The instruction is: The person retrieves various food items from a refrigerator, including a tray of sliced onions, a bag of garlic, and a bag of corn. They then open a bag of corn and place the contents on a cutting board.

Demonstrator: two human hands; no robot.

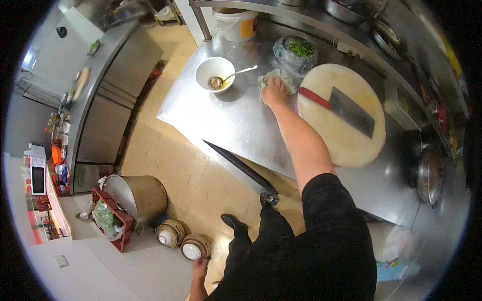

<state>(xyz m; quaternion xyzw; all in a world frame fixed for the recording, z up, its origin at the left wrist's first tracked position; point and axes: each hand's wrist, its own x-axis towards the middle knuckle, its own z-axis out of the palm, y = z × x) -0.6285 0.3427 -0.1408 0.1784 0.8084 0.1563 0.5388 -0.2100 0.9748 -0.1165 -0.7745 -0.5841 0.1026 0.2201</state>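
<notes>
My right hand (275, 92) presses down on a crumpled pale green cloth (288, 81), its fingers bunched into the fabric on a stainless steel table (256, 128). To its left stands a white bowl (205, 67), with a metal ladle (216, 82) resting in a little yellowish liquid. On the other side lies a round cutting board (339, 150), bearing a cleaver (352, 113) with a red handle. Just beyond the cloth, chopped green herbs (301, 47) sit in a plastic-wrapped container. My left hand (200, 266) hangs low beside my body, away from the table; its finger pose is unclear.
A white bucket (235, 28) stands at the table's far end, under a metal shelf (301, 15) holding pans. Across the tiled floor (177, 154) are a large metal pot (147, 195), a red crate (124, 222) with bagged greens, and two brown jars (195, 244).
</notes>
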